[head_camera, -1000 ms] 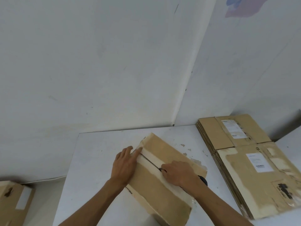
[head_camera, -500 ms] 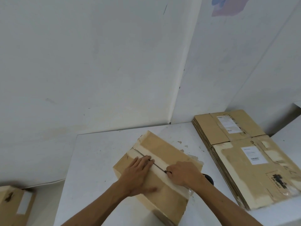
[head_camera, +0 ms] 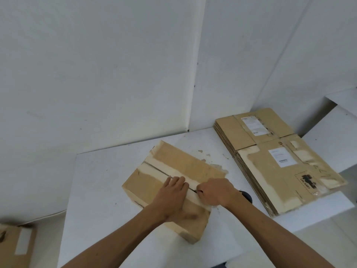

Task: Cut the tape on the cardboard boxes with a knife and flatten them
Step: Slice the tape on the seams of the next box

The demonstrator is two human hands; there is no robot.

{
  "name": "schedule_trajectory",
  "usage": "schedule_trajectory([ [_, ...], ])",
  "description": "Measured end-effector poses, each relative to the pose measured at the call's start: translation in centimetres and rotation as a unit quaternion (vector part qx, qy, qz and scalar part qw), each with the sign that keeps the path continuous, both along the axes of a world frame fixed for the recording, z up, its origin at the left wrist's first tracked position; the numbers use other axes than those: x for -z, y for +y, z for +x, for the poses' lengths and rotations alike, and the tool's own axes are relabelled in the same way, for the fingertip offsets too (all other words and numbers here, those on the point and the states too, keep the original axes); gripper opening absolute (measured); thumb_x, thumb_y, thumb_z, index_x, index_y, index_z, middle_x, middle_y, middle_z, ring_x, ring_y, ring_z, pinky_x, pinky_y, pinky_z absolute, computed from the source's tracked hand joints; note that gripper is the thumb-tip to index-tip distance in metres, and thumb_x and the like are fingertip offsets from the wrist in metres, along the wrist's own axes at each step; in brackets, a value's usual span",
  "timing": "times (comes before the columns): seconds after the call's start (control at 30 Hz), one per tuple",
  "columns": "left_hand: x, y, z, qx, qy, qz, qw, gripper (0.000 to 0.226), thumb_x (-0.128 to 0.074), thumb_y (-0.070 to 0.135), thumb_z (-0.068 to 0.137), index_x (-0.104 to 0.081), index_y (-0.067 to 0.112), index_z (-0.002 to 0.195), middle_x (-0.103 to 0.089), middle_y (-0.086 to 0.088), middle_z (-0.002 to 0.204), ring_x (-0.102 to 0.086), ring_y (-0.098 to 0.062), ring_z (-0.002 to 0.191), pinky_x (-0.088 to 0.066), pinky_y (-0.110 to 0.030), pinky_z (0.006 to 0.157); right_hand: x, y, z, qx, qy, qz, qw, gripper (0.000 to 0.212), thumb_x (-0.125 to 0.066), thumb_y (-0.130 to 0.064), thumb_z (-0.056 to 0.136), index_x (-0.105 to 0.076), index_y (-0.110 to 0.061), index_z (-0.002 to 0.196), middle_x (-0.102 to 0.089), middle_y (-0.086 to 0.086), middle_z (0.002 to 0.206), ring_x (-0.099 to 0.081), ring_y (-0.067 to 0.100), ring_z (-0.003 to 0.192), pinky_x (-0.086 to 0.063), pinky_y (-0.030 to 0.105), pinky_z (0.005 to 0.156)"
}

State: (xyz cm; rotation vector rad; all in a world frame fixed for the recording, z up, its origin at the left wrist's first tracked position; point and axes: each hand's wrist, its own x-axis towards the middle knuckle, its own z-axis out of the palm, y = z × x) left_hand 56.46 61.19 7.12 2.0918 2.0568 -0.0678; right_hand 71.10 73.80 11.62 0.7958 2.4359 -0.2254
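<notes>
A brown cardboard box lies on the white table, with a pale tape strip along its top seam. A dark slit runs along that seam from the far end up to my hands. My left hand presses flat on the box top beside the seam. My right hand grips the knife; the dark end of its handle shows behind the wrist, and the blade tip sits in the seam near my fingers, mostly hidden.
A stack of flattened cardboard boxes with white labels lies on the table to the right, against the wall. Another taped box sits low at the far left, off the table. White walls close in behind.
My left hand slid from the far end of the seam to the near half of the box top. My right hand drew the knife along the seam toward me, lengthening the slit.
</notes>
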Motion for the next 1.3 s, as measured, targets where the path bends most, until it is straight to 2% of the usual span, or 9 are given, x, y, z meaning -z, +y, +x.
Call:
schedule_trajectory([
  [0.1, 0.3, 0.2, 2.3, -0.031, 0.006, -0.005, 0.999, 0.087, -0.052, 0.076, 0.087, -0.037, 0.01, 0.141, -0.033, -0.01, 0.142, -0.03, -0.033, 0.138, -0.017, -0.051, 0.123, 0.0, -0.1, 0.2, 0.003, 0.004, 0.005, 1.0, 0.038, -0.027, -0.038, 0.108, -0.062, -0.023, 0.108, -0.058, 0.004, 0.094, -0.055, 0.024, 0.087, -0.04, 0.035, 0.076],
  [0.2, -0.2, -0.1, 4.2, -0.091, -0.002, -0.064, 0.994, 0.133, -0.035, 0.105, 0.057, -0.03, 0.007, 0.147, -0.027, -0.007, 0.146, -0.017, -0.033, 0.144, -0.008, -0.063, 0.122, 0.1, 0.1, 0.2, -0.006, -0.006, 0.003, 1.0, 0.035, -0.028, -0.038, 0.109, -0.06, -0.023, 0.106, -0.05, -0.001, 0.084, -0.051, 0.023, 0.084, -0.039, 0.035, 0.075],
  [0.3, -0.1, -0.3, 5.8, -0.127, -0.014, -0.082, 0.988, 0.137, -0.044, 0.101, 0.06, -0.018, 0.008, 0.156, -0.018, -0.008, 0.158, -0.004, -0.034, 0.153, -0.001, -0.068, 0.121, 0.2, 0.4, 0.2, -0.015, -0.006, 0.002, 1.0, 0.035, -0.027, -0.038, 0.11, -0.058, -0.023, 0.102, -0.048, -0.002, 0.08, -0.052, 0.023, 0.082, -0.039, 0.034, 0.075],
  [0.4, 0.0, 0.2, 6.2, -0.159, -0.022, -0.088, 0.983, 0.129, -0.054, 0.091, 0.069, -0.013, 0.008, 0.158, -0.01, -0.009, 0.164, 0.003, -0.033, 0.156, -0.001, -0.068, 0.121, 0.2, 1.1, 0.3, -0.032, 0.005, -0.009, 0.999, 0.042, -0.026, -0.04, 0.111, -0.062, -0.019, 0.116, -0.065, 0.006, 0.107, -0.055, 0.026, 0.085, -0.041, 0.034, 0.077],
  [0.53, -0.6, 1.7, 5.1, -0.195, -0.017, -0.095, 0.976, 0.132, -0.055, 0.091, 0.071, -0.004, 0.011, 0.163, 0.0, -0.006, 0.17, 0.007, -0.026, 0.158, -0.001, -0.064, 0.124, 0.4, 2.4, -1.2, -0.031, 0.019, 0.007, 0.999, 0.04, -0.03, -0.037, 0.11, -0.062, -0.02, 0.127, -0.067, 0.007, 0.122, -0.064, 0.027, 0.105, -0.044, 0.036, 0.079],
  [0.87, -0.6, 3.1, 1.1, -0.231, -0.043, -0.064, 0.97, 0.138, -0.06, 0.097, 0.055, -0.01, 0.028, 0.163, -0.009, 0.008, 0.168, -0.001, -0.019, 0.158, -0.006, -0.06, 0.125, -0.3, 4.6, -1.6, -0.002, -0.02, -0.002, 1.0, 0.038, -0.036, -0.034, 0.107, -0.064, -0.02, 0.128, -0.063, 0.005, 0.127, -0.062, 0.027, 0.11, -0.041, 0.036, 0.078],
  [1.07, 0.0, 3.6, -0.3, -0.213, -0.045, -0.054, 0.975, 0.137, -0.06, 0.098, 0.052, -0.014, 0.028, 0.161, -0.011, 0.006, 0.167, -0.004, -0.021, 0.157, -0.009, -0.061, 0.124, -0.6, 4.5, -0.9, 0.024, -0.022, -0.039, 0.999, 0.042, -0.031, -0.031, 0.108, -0.058, -0.017, 0.138, -0.058, 0.009, 0.137, -0.059, 0.031, 0.119, -0.045, 0.041, 0.094],
  [1.2, 0.0, 4.0, -1.1, -0.203, -0.043, -0.068, 0.976, 0.138, -0.062, 0.098, 0.05, -0.014, 0.029, 0.16, -0.01, 0.005, 0.168, -0.007, -0.022, 0.157, -0.01, -0.061, 0.124, -1.1, 4.4, -0.9, 0.032, -0.029, -0.054, 0.998, 0.041, -0.031, -0.032, 0.108, -0.06, -0.016, 0.131, -0.061, 0.008, 0.128, -0.062, 0.03, 0.102, -0.046, 0.037, 0.09],
  [1.3, -0.2, 4.0, -1.3, -0.203, -0.044, -0.074, 0.975, 0.136, -0.066, 0.095, 0.053, -0.013, 0.029, 0.16, -0.009, 0.004, 0.168, -0.005, -0.023, 0.157, -0.007, -0.063, 0.124, -1.2, 4.3, -1.1, 0.043, -0.028, -0.056, 0.997, 0.032, -0.032, -0.03, 0.108, -0.059, -0.015, 0.109, -0.059, 0.004, 0.095, -0.054, 0.024, 0.076, -0.043, 0.034, 0.082],
])
